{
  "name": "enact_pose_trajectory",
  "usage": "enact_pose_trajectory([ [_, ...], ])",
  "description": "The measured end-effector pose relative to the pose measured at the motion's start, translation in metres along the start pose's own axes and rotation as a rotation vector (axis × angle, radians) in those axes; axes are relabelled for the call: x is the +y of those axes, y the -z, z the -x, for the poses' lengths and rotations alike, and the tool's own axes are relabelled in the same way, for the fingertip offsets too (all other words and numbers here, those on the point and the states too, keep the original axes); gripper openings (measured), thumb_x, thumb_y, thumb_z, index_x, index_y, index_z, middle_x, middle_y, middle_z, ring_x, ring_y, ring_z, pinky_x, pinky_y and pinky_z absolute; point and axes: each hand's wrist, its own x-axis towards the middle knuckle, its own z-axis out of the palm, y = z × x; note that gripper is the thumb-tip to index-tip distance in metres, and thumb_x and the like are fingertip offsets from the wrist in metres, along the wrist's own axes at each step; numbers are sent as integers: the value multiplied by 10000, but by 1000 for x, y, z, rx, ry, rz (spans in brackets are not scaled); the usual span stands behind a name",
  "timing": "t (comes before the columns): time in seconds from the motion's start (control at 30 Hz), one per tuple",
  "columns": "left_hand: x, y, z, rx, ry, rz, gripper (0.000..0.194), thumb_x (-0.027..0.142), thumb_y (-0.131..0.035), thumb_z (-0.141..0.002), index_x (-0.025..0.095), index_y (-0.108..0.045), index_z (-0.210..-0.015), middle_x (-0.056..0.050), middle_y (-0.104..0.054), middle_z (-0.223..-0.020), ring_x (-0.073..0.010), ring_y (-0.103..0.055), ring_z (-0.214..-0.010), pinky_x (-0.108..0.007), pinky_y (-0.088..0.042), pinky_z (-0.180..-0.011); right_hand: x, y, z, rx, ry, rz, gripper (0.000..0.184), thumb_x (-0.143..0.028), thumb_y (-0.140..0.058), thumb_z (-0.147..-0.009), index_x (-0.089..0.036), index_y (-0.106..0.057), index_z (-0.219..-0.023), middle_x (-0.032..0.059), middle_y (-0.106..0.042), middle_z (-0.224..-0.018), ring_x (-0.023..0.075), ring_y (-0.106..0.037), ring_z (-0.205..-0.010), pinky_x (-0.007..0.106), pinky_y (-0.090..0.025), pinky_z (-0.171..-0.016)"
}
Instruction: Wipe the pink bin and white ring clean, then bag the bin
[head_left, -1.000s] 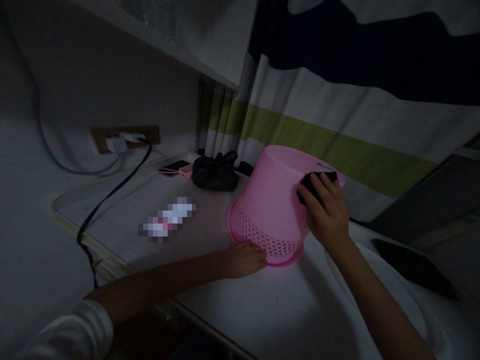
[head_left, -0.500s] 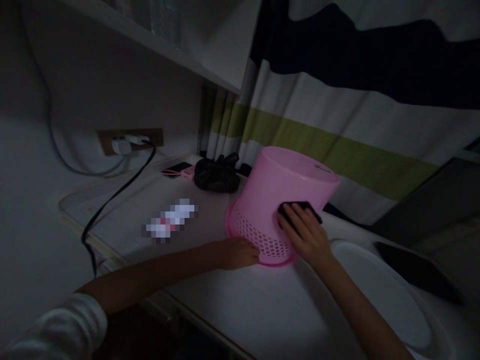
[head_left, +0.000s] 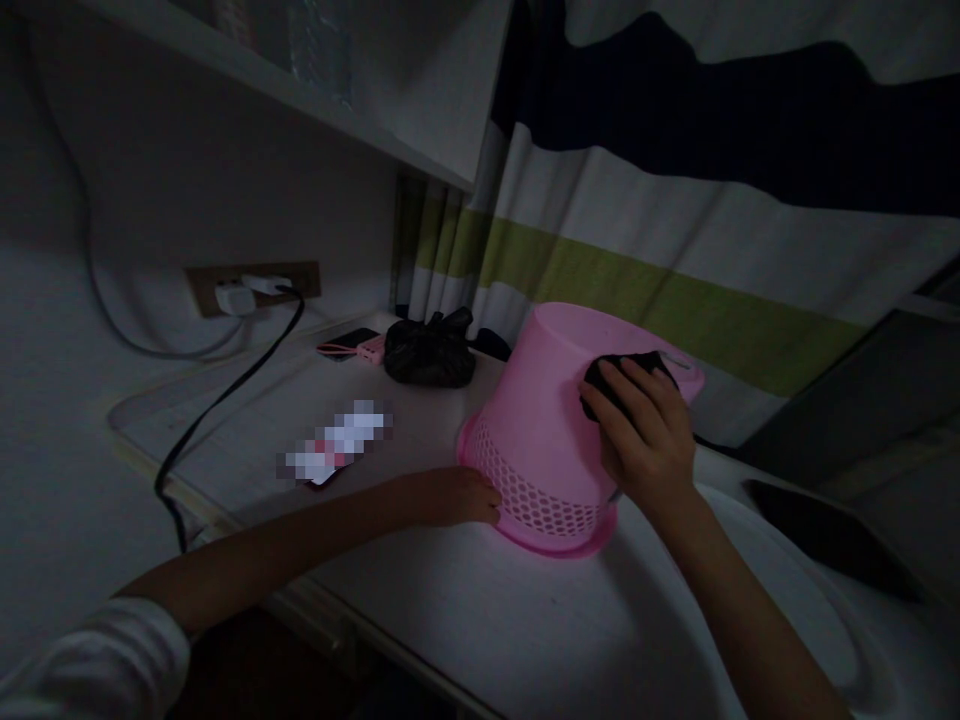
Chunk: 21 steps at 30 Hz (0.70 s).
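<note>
A pink plastic basket [head_left: 555, 400] stands upside down on the white tabletop [head_left: 540, 610], tilted a little, with a band of holes near its rim. My left hand [head_left: 461, 497] grips the rim at the lower left, its fingers curled and partly hidden. Against the upper side wall, my right hand [head_left: 649, 430] presses a black cloth [head_left: 611, 385], fingers bent over it. Part of the cloth is covered by that hand.
A black plastic bag [head_left: 429, 350], a dark phone [head_left: 349, 342] and a small pink strapped item [head_left: 370, 348] lie at the back. A blurred lit screen [head_left: 337, 445] is at left. A white round lid-like thing [head_left: 780, 580] and a dark flat object [head_left: 825, 535] are right.
My right hand has slid the black cloth up and to the right along the basket's wall. The basket has shifted slightly right, and my left hand stays at its rim.
</note>
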Motion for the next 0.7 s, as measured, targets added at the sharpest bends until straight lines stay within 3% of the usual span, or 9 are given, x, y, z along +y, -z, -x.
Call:
enact_pose_trajectory([
  [0.23,3,-2,-3,48,-9,-88,84,122,-549,-831,173,-576,-769,-9,-612,-756,-143,-545,-730,-287,-389,-674,-59,-8,59,-228,271,-54,319,-119,-408,-886,-101,-594,-1145,116,-597,-1219,232,-528,-1170,370,-418,-1002],
  [0.33,2,-4,-3,50,-5,-122,106,122,-543,-833,172,-579,-747,-14,-614,-731,-149,-541,-699,-295,-360,-616,-67,-10,66,-256,344,-74,319,-125,-391,-887,-100,-610,-1118,113,-603,-1210,222,-546,-1146,360,-400,-1007],
  [0.43,-1,-3,-1,28,-6,-132,111,105,-543,-827,173,-574,-744,-8,-615,-732,-147,-542,-688,-297,-355,-608,-48,-6,48,-212,273,-6,316,-140,-441,-877,-121,-591,-1155,109,-585,-1240,224,-515,-1182,377,-373,-1026],
  [0.53,-5,-2,2,19,-18,-113,111,93,-544,-826,174,-565,-753,1,-620,-754,-137,-552,-716,-288,-375,-645,-15,3,16,-139,90,84,378,-149,-520,-848,-163,-542,-1226,93,-569,-1265,229,-466,-1228,420,-334,-1055],
  [0.7,-12,0,7,-89,13,-126,93,106,-534,-841,187,-565,-808,-6,-633,-819,-139,-566,-774,-287,-386,-672,17,11,-18,-160,-87,-65,362,-183,-475,-854,-153,-528,-1211,146,-562,-1223,260,-508,-1150,454,-414,-966],
])
